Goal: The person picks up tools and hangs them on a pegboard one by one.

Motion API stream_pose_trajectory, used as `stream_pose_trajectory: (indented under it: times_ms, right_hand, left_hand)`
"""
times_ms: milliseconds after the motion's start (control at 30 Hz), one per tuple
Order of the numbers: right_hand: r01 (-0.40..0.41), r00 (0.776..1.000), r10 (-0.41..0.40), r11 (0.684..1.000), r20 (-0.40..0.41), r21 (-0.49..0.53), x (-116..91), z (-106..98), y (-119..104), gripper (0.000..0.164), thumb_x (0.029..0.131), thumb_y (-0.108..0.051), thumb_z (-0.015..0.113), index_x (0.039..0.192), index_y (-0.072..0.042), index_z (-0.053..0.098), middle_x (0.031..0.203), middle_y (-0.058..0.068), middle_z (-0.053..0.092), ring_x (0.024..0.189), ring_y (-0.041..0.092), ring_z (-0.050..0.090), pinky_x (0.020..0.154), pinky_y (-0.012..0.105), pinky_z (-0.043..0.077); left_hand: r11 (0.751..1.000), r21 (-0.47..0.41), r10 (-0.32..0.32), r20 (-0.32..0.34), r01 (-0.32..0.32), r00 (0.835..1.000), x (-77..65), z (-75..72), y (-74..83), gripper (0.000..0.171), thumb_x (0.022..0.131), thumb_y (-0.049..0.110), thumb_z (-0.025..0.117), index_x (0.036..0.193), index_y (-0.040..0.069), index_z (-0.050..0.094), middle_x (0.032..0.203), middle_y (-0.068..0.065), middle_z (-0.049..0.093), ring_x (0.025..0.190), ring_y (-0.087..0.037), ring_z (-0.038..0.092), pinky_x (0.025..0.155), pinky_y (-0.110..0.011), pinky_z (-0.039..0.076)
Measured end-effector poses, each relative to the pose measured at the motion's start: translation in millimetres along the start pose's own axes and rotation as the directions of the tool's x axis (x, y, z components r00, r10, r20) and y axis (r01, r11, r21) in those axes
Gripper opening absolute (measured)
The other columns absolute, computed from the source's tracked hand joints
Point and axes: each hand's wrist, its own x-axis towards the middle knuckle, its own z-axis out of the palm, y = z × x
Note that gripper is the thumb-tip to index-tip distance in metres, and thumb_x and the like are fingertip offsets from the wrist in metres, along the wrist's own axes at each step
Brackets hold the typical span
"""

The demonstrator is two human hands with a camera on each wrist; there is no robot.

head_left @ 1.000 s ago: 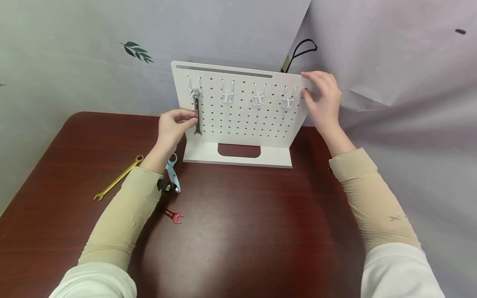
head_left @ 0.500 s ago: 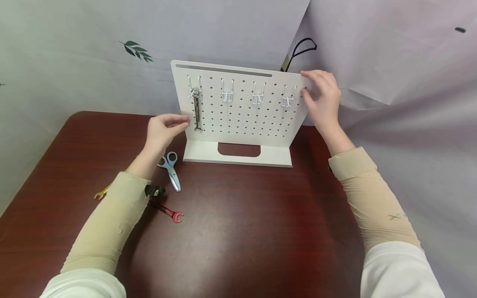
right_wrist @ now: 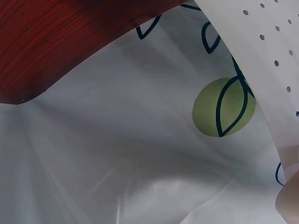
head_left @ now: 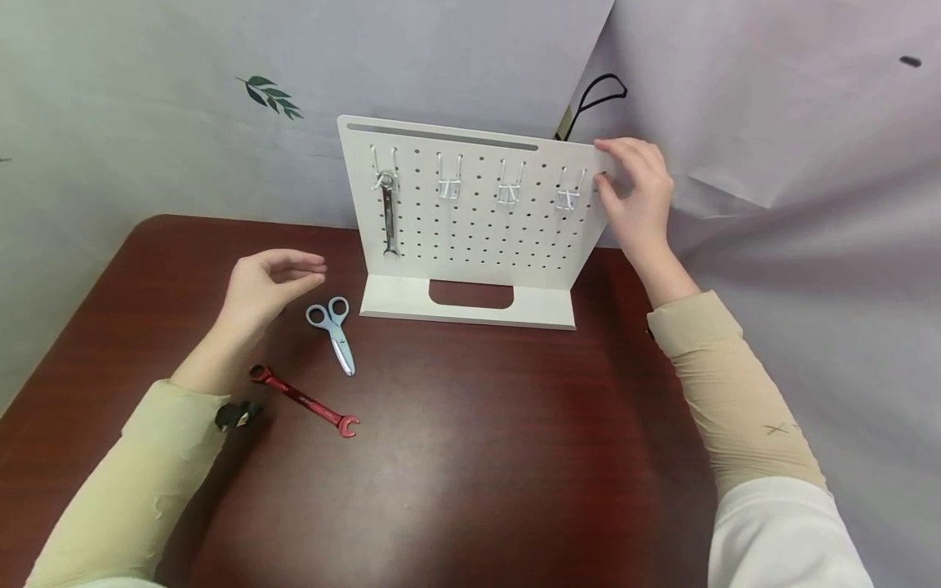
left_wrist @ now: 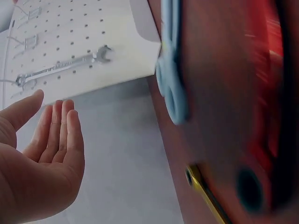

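Observation:
A silver combination wrench [head_left: 389,214] hangs by its ring end from the leftmost hook of a white pegboard [head_left: 470,233]. My left hand [head_left: 268,286] is off the board, in the air to its left, holding nothing, its fingers loosely bent. In the left wrist view the left hand [left_wrist: 51,149] shows an empty palm. My right hand [head_left: 638,192] grips the board's upper right edge between thumb and fingers. Light-blue scissors [head_left: 334,331] and a red combination wrench [head_left: 305,400] lie on the table near the left arm.
More white wire hooks [head_left: 508,184] sit along the board, bare of tools. A yellow wrench [left_wrist: 203,191] shows in the left wrist view; the left arm hides it from the head. Draped cloth [head_left: 794,204] stands close at the right and back.
My left hand has let go of the silver wrench and moved left and toward me, uncovering the scissors and red wrench. The wrench stays hanging. My right hand keeps its place.

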Motion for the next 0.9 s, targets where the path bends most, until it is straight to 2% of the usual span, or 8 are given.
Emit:
stream_pose_trajectory:
  times_ms: [133, 300, 500, 600, 667, 833, 900]
  right_hand:
    - [-0.015, 1.000, 0.015, 1.000, -0.006, 0.014, -0.1, 0.8, -0.3, 0.035, 0.089, 0.011, 0.074, 0.121, -0.004, 0.079, 0.122, 0.017, 0.076, 0.121, 0.036, 0.063, 0.111, 0.038, 0.046]
    - [0.002, 1.000, -0.002, 1.000, 0.001, 0.004, -0.1, 0.3, 1.9, 0.035, 0.090, 0.011, 0.074, 0.122, -0.003, 0.079, 0.122, 0.018, 0.076, 0.121, 0.037, 0.063, 0.111, 0.039, 0.046]
    - [0.032, 0.999, -0.031, 0.999, 0.012, -0.019, -0.6, -0.6, 3.5, 0.035, 0.091, 0.009, 0.073, 0.124, -0.002, 0.077, 0.124, 0.020, 0.075, 0.121, 0.039, 0.063, 0.111, 0.039, 0.046]
    - [0.017, 1.000, -0.017, 1.000, 0.001, -0.006, -0.9, -0.1, 3.0, 0.035, 0.091, 0.009, 0.074, 0.123, -0.003, 0.078, 0.123, 0.019, 0.076, 0.121, 0.038, 0.063, 0.111, 0.039, 0.046]
    - [0.004, 1.000, -0.004, 1.000, -0.007, 0.002, -1.2, 0.1, 2.7, 0.035, 0.090, 0.010, 0.074, 0.122, -0.004, 0.079, 0.122, 0.018, 0.076, 0.121, 0.037, 0.063, 0.111, 0.039, 0.046]
    - [0.007, 1.000, -0.007, 1.000, -0.014, -0.008, -1.4, 0.6, 3.0, 0.035, 0.090, 0.011, 0.073, 0.122, -0.003, 0.078, 0.122, 0.018, 0.076, 0.121, 0.037, 0.064, 0.111, 0.039, 0.046]
    - [0.013, 1.000, -0.013, 1.000, -0.012, -0.013, -1.2, 1.2, 3.1, 0.035, 0.090, 0.011, 0.073, 0.122, -0.003, 0.078, 0.122, 0.019, 0.076, 0.121, 0.037, 0.064, 0.111, 0.038, 0.047]
  left_hand:
    - [0.995, 0.097, 0.016, 0.015, -0.017, 1.000, -12.9, -14.3, -8.2, 0.036, 0.097, 0.017, 0.080, 0.127, -0.001, 0.073, 0.088, 0.043, 0.067, 0.084, 0.021, 0.067, 0.069, -0.007, 0.051]
    - [0.980, 0.193, 0.044, 0.032, -0.049, 0.999, -26.2, -30.6, -21.8, 0.034, 0.095, 0.014, 0.082, 0.124, -0.002, 0.074, 0.090, 0.043, 0.066, 0.081, 0.023, 0.065, 0.070, -0.003, 0.051]
    - [0.969, 0.247, 0.023, 0.032, -0.030, 0.999, -39.3, -45.8, -36.2, 0.030, 0.092, 0.009, 0.083, 0.121, 0.002, 0.076, 0.089, 0.040, 0.067, 0.077, 0.020, 0.066, 0.070, -0.004, 0.052]
    - [0.954, 0.296, 0.035, 0.045, -0.046, 0.998, -42.7, -54.0, -45.9, 0.029, 0.091, 0.008, 0.084, 0.118, 0.001, 0.077, 0.087, 0.040, 0.065, 0.075, 0.022, 0.064, 0.069, -0.003, 0.050]
    - [0.940, 0.336, 0.045, 0.059, -0.062, 0.997, -44.2, -59.0, -52.1, 0.028, 0.090, 0.008, 0.085, 0.116, 0.001, 0.077, 0.086, 0.034, 0.069, 0.074, 0.022, 0.062, 0.068, -0.003, 0.048]
    - [0.903, 0.421, 0.050, 0.094, -0.086, 0.994, -45.2, -69.1, -67.2, 0.028, 0.089, 0.011, 0.087, 0.114, 0.003, 0.078, 0.089, -0.003, 0.080, 0.073, 0.020, 0.059, 0.066, -0.006, 0.045]
    - [0.895, 0.439, 0.040, 0.101, -0.080, 0.994, -45.5, -72.7, -73.3, 0.028, 0.089, 0.011, 0.087, 0.114, 0.003, 0.078, 0.091, -0.011, 0.080, 0.072, 0.020, 0.058, 0.066, -0.007, 0.043]
